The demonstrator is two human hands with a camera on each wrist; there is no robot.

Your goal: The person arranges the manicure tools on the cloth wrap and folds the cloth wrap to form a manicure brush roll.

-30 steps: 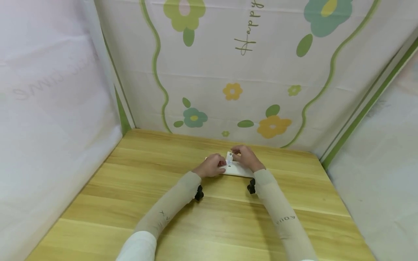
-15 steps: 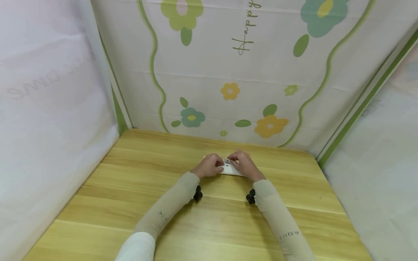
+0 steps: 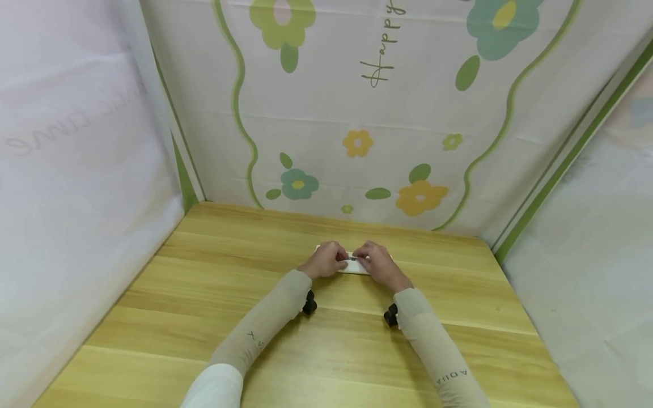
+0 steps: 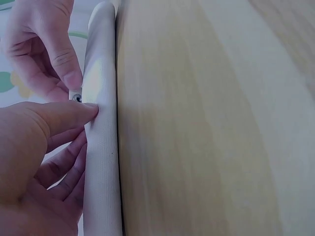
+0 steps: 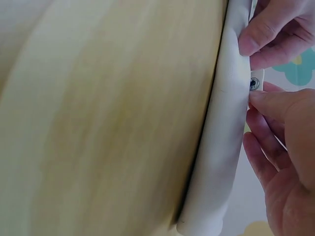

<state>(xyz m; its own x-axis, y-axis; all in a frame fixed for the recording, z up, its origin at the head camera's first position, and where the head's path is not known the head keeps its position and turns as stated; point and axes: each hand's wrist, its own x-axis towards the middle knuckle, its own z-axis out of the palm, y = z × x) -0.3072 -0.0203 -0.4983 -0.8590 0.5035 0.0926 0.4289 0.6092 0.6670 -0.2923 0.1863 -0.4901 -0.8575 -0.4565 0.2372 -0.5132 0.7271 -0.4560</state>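
A flat white case [image 3: 355, 267] with a soft, fabric-like surface lies near the back of the wooden table. Its long rounded edge fills the middle of the left wrist view. My left hand [image 3: 325, 259] grips the case at its left part, thumb on the near edge and fingers behind. At the middle, my right hand [image 3: 380, 263] pinches a short white strap [image 5: 261, 76] between thumb and forefinger. A metal snap button [image 5: 254, 83] shows on that strap, between the two hands. The fingers hide most of the strap.
The wooden table [image 3: 326, 345] extends toward me and to both sides. Close behind the case hangs a white curtain [image 3: 316, 102] with flower prints. More white cloth [image 3: 92, 187] hangs along the sides. A small black device [image 3: 309, 303] sits at the left wrist.
The strap, upright a second ago, has been folded down toward the case by my right hand. My right hand has come lower and nearer to the left, which keeps its grip.
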